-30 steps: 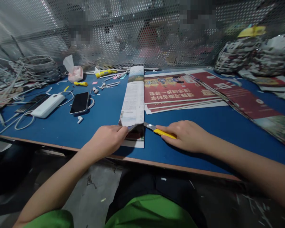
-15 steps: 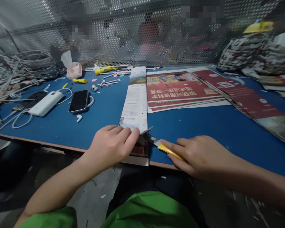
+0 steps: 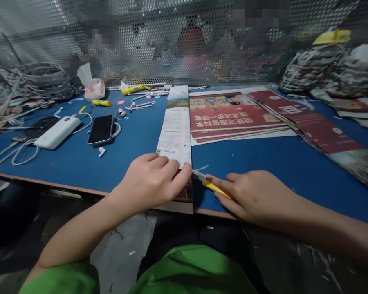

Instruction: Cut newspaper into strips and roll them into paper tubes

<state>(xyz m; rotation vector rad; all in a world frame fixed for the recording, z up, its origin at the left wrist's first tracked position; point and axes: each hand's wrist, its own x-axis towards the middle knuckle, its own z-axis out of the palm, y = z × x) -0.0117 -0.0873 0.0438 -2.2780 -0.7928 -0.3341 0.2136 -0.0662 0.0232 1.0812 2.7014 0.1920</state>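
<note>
A folded strip of newspaper [image 3: 174,130] runs lengthwise across the blue table to its front edge. My left hand [image 3: 155,179] presses on its near part, fingers curled over the fold. In my right hand [image 3: 251,196] is a yellow utility knife [image 3: 216,189], its blade touching the right edge of the paper beside my left fingertips. A small flap of paper sticks out above the blade. Under my left hand, a darker printed part of the paper reaches the table edge.
Red printed newspapers [image 3: 230,116] lie stacked to the right. On the left are a black phone [image 3: 101,129], a white power bank [image 3: 58,132] with cables, an earbud [image 3: 102,152] and glue sticks [image 3: 102,103]. Woven paper baskets [image 3: 47,79] stand at the back; a perforated metal screen [image 3: 159,45] rises behind.
My left fingers have slid right to the paper's edge. The knife blade has moved slightly right and up along the fold, and the paper flap has shifted right with it.
</note>
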